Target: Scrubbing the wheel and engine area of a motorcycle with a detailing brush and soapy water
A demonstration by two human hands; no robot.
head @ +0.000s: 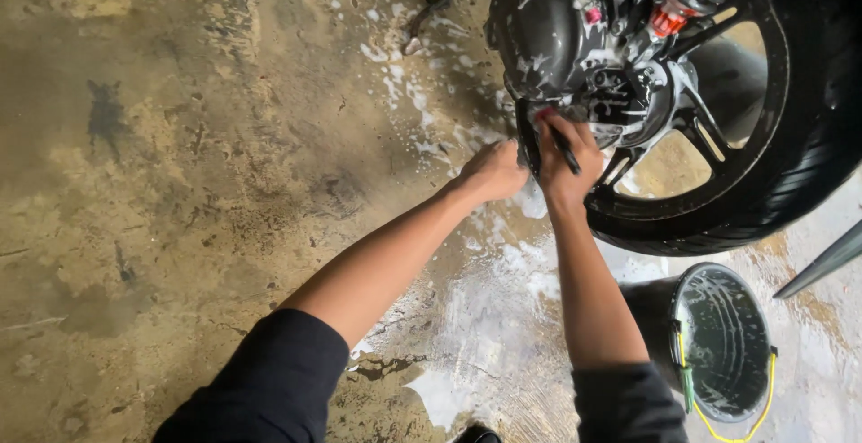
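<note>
While both arms reached far toward the soapy motorcycle [575, 39], the right hand [567, 160] had its fingers curled tight round a thin dark brush [564, 149], pressed by the rear wheel [718, 129] hub. Left hand [492, 171], just left, gripped the underside; fingers hidden, can't tell grip. Black bucket [718, 340] sat near right, w/ suds on wet floor [180, 183].

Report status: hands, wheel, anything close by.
Right hand gripping a dark brush at the soapy rear wheel. Left hand beside it. Bucket near right elbow.
</note>
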